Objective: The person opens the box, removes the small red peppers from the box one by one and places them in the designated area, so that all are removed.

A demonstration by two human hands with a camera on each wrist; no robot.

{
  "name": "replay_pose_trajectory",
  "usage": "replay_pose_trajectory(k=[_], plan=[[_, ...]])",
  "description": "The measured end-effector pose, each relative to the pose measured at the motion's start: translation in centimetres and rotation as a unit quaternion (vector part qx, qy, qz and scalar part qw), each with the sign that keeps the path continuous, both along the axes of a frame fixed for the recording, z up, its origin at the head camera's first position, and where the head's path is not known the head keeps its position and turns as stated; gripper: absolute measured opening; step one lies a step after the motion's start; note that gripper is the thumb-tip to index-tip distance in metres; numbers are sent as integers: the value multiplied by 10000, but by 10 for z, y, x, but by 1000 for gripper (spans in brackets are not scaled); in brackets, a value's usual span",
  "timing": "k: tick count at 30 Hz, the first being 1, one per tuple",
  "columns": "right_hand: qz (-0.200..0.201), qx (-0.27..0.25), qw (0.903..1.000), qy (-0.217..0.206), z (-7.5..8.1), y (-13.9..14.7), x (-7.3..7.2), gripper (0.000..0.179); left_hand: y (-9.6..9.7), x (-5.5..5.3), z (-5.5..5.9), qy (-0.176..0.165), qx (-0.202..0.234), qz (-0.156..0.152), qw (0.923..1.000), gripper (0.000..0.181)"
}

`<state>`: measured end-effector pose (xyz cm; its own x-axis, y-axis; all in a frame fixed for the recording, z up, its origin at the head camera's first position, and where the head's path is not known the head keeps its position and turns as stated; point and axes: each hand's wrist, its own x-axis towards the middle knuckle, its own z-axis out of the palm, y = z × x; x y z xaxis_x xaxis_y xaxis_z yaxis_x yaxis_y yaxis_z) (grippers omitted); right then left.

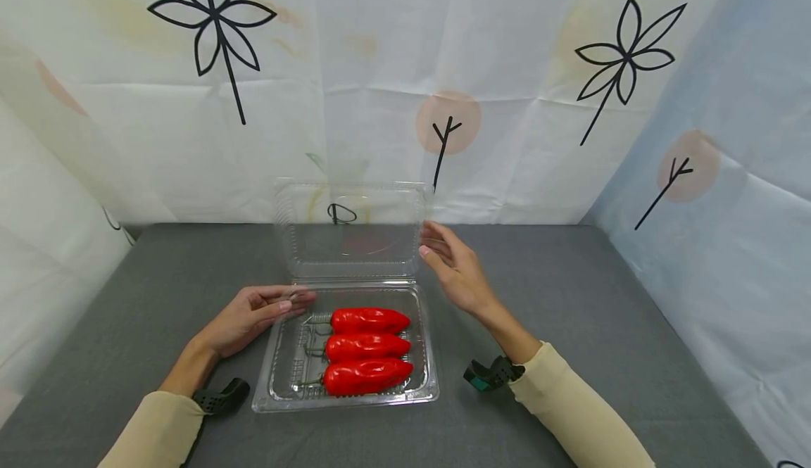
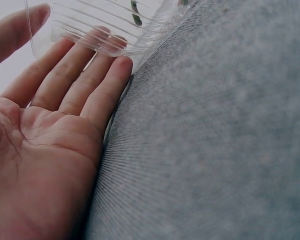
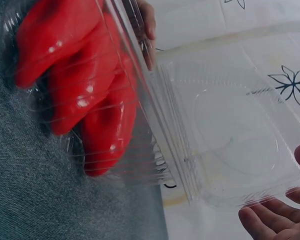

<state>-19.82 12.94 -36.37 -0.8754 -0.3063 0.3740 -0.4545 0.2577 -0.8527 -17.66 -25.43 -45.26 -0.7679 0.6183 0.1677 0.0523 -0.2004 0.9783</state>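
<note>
A clear plastic clamshell container (image 1: 432, 383) lies on the table in the head view, its hinged lid (image 1: 386, 257) raised at the back. Three red peppers (image 1: 367, 376) with green stems lie side by side inside, stems to the left. My left hand (image 1: 243, 319) rests at the container's back left corner. Its fingers are extended against the ribbed plastic wall (image 2: 97, 27), with the thumb apart from them near the rim. Beside the lid's right edge is my right hand (image 1: 457, 271), fingers loosely extended. In the right wrist view its fingertips (image 3: 250, 216) are at the lid's edge.
A grey cloth covers the table (image 1: 570, 299). Behind it hangs a white curtain (image 1: 367, 46) printed with black flowers and round trees. More cloth hangs at both sides. A dark band (image 1: 494, 375) is on each wrist.
</note>
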Motion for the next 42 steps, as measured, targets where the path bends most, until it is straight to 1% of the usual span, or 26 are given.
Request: replay_pose_trajectory(k=[5, 8, 14, 18, 27, 35, 42], plan=[[104, -136, 9994, -305, -6, -2, -11, 52, 0, 0, -1, 60, 26, 15, 10000, 40], [90, -155, 9981, -593, -11, -2, -15, 53, 0, 0, -1, -1, 60, 25, 10000, 39], [120, -45, 9944, -1045, -22, -4, -22, 55, -1, 0, -1, -9, 222, -132, 9997, 39], [89, -46, 9913, -1309, -30, -5, -24, 56, -1, 1, 0, -116, 248, -152, 9995, 39], [21, 194, 9883, -1511, -42, -5, -21, 59, -1, 2, 2, -121, -5, -31, 9999, 40], [86, 33, 9843, -1761, -49, -4, -20, 56, 0, 3, 3, -118, 44, -69, 9999, 40], [83, 229, 9801, -1970, -51, -3, -19, 55, 0, 3, 2, -108, 83, -69, 9999, 40]])
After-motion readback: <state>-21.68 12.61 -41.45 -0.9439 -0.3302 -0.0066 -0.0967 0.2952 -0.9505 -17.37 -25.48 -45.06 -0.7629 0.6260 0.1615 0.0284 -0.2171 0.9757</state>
